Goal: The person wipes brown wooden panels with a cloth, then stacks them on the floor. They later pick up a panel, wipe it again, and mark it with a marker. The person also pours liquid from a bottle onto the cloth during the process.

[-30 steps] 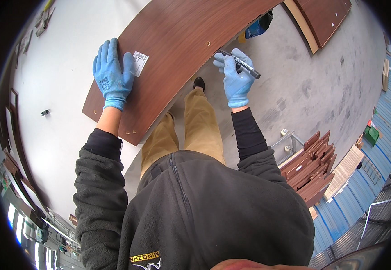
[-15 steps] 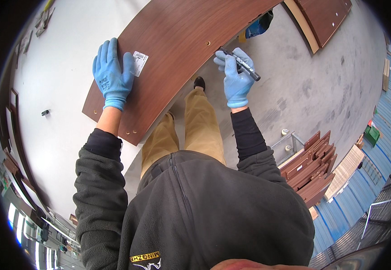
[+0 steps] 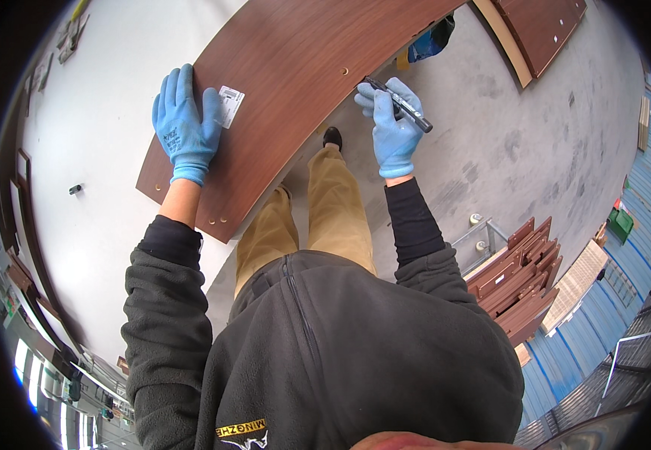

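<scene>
A long reddish-brown wood panel (image 3: 288, 82) lies across a white surface, with small round holes near its edges and a white label (image 3: 230, 105) stuck on it. My left hand (image 3: 188, 124), in a light blue glove, rests flat over the panel's far left edge beside the label, fingers stretched out and thumb apart. In a matching glove, my right hand (image 3: 394, 124) grips a black marker pen (image 3: 408, 111) by the panel's near edge. The pen's tip end points at that edge; whether it touches the wood I cannot tell.
At the upper right stand more brown panels (image 3: 539, 30). A stack of brown boards (image 3: 513, 277) sits at the right next to a metal-framed cart (image 3: 483, 244). A small black object (image 3: 76, 189) lies on the white surface (image 3: 108, 247). My shoe (image 3: 332, 137) is below the panel.
Almost nothing differs. The panel, its label and my left hand appear shifted very slightly left; my right hand still holds the marker pen at the edge.
</scene>
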The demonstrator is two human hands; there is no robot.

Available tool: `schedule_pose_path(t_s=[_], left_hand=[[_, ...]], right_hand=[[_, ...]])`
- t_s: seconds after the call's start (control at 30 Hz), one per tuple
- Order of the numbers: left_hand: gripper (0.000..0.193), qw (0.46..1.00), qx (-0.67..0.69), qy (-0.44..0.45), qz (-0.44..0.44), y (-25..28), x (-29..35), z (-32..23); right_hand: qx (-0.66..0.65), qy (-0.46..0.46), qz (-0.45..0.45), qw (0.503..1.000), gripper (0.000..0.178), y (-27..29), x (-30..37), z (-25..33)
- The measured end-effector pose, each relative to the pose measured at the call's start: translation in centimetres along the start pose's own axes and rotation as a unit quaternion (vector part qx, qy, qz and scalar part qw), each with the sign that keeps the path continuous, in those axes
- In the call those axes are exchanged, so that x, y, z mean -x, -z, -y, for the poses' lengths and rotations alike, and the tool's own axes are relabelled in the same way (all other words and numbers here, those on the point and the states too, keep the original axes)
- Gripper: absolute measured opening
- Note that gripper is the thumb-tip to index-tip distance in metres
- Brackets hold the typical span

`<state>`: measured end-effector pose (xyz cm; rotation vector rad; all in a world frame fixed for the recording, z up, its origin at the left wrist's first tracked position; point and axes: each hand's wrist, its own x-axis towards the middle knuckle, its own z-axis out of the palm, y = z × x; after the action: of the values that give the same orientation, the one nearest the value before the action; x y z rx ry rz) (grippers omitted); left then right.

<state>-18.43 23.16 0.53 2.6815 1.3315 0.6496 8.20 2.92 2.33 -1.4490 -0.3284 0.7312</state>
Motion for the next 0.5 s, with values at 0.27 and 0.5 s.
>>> schedule_pose_path(t_s=[0.27,0.5], left_hand=[[0.060,1.000,-0.002,0.005,0.001,-0.20,0.15,0.15],[0.060,1.000,-0.007,-0.003,-0.003,-0.26,0.17,0.20]], right_hand=[[-0.012,0.027,0.027,0.999,0.029,0.36,0.16,-0.63],[0.000,0.007,0.003,1.000,0.025,0.05,0.18,0.14]])
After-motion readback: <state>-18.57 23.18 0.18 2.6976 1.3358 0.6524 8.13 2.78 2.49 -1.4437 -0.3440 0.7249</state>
